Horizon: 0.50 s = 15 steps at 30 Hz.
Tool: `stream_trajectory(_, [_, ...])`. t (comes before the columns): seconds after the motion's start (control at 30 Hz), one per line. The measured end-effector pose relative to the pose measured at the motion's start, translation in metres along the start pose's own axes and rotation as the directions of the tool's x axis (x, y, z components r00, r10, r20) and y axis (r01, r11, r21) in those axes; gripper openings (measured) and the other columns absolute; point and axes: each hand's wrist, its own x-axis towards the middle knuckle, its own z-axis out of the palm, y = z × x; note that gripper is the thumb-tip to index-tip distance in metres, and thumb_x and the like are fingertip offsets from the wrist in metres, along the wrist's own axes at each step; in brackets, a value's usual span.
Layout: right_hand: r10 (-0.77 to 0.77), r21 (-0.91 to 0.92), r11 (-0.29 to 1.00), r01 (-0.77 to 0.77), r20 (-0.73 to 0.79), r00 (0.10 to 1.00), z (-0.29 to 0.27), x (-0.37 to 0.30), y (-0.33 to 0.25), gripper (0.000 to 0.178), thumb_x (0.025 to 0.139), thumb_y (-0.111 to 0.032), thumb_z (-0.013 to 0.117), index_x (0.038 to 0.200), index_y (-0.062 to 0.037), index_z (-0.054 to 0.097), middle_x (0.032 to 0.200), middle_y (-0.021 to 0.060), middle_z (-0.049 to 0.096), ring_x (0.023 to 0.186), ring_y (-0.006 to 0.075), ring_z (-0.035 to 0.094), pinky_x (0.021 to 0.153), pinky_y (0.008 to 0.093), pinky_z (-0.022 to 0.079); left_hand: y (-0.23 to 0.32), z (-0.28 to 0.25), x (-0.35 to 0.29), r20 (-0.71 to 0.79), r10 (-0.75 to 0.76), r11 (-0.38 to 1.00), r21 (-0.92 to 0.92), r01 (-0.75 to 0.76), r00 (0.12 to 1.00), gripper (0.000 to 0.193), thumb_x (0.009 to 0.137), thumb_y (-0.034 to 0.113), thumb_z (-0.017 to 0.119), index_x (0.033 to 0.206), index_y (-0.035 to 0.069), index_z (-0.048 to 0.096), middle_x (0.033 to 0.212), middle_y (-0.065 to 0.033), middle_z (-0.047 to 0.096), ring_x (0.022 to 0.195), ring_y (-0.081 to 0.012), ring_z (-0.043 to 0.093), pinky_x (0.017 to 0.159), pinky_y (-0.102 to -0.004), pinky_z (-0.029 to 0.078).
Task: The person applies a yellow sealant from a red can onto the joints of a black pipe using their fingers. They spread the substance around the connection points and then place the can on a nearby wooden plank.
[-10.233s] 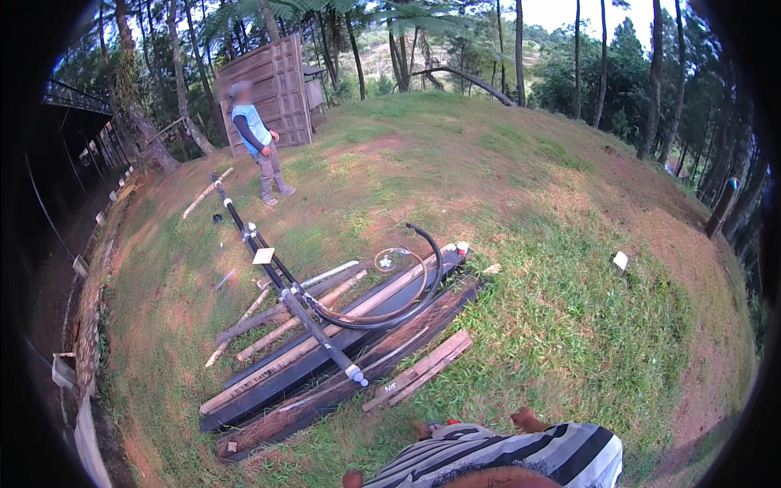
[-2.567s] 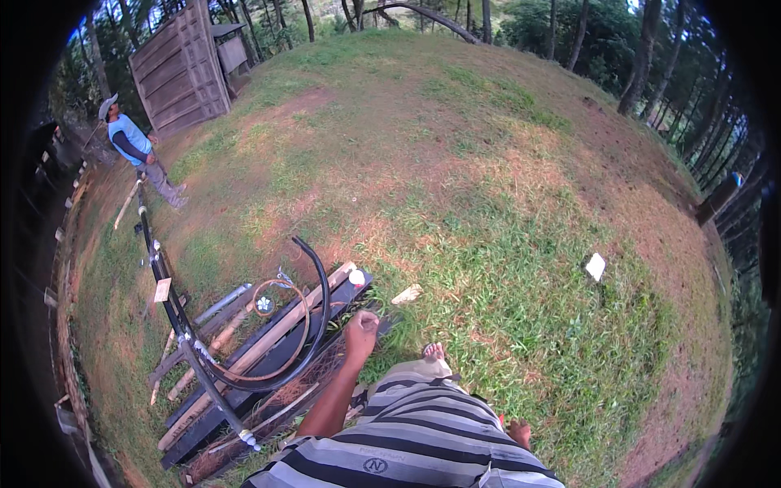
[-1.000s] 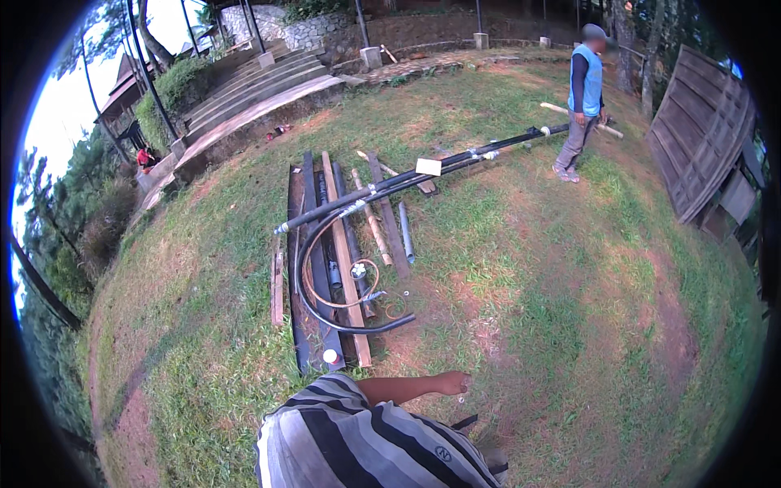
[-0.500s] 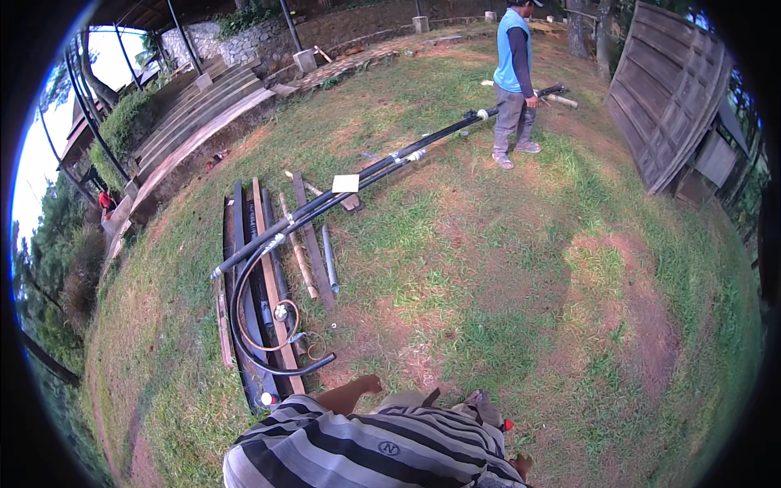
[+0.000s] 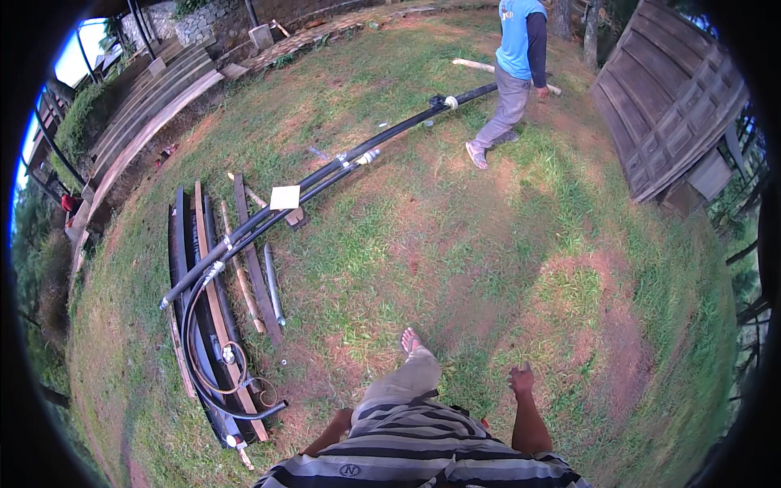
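My right hand (image 5: 521, 378) swings out over the grass at my right side, its fingers loosely apart with nothing visible in them. Close against my left hip, my left hand (image 5: 342, 418) is only partly seen; its fingers are hidden by my clothes. Neither hand touches the things on the ground. To the left lie long black pipes (image 5: 399, 128), with a pale square sheet (image 5: 285, 198) resting across them. A curved black hose (image 5: 195, 389) lies over wooden planks (image 5: 205, 232) and dark channels. A short grey pipe (image 5: 274, 285) lies beside them.
A person in a blue top (image 5: 514, 61) walks beside the pipes' far end, near a pale pole (image 5: 473, 63). A wooden panelled structure (image 5: 667, 106) leans at the right. Steps with a raised edge (image 5: 154, 118) run along the left. Grass covers the sloping ground.
My view has shifted, and the pipes now sit farther left. My right arm has come forward into full view, and one foot shows ahead. The other person has turned leftward and is striding.
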Motion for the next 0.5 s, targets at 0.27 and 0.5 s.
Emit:
stream_trajectory(0.27, [-0.075,-0.659,0.747,0.089,0.05,0.996,0.072,0.054,-0.14,0.089,0.088,-0.043,0.073,0.156,0.0058,0.041,0.111,0.0279,0.075,0.102,0.0338,0.076,0.092,0.0421,0.059,-0.022,-0.182,0.117,0.045,-0.406,0.184,-0.974,0.129,0.913,0.031,0.093,0.025,0.068,0.119,0.009,0.07,0.093,-0.0113,0.077,0.078,-0.0267,0.073,0.064,-0.0399,0.057])
stream_trajectory(0.5, [0.036,-0.566,0.824,-0.044,-0.025,0.999,0.105,0.127,-0.329,0.082,0.089,-0.045,0.072,0.148,0.0072,0.051,0.137,0.0355,0.061,0.131,0.0422,0.061,0.111,0.0443,0.049,0.055,-0.429,0.26,-0.299,-0.32,0.572,-0.817,-0.069,0.899,0.027,0.101,0.017,0.062,0.125,0.005,0.066,0.102,-0.0108,0.077,0.085,-0.0199,0.073,0.068,-0.0352,0.057])
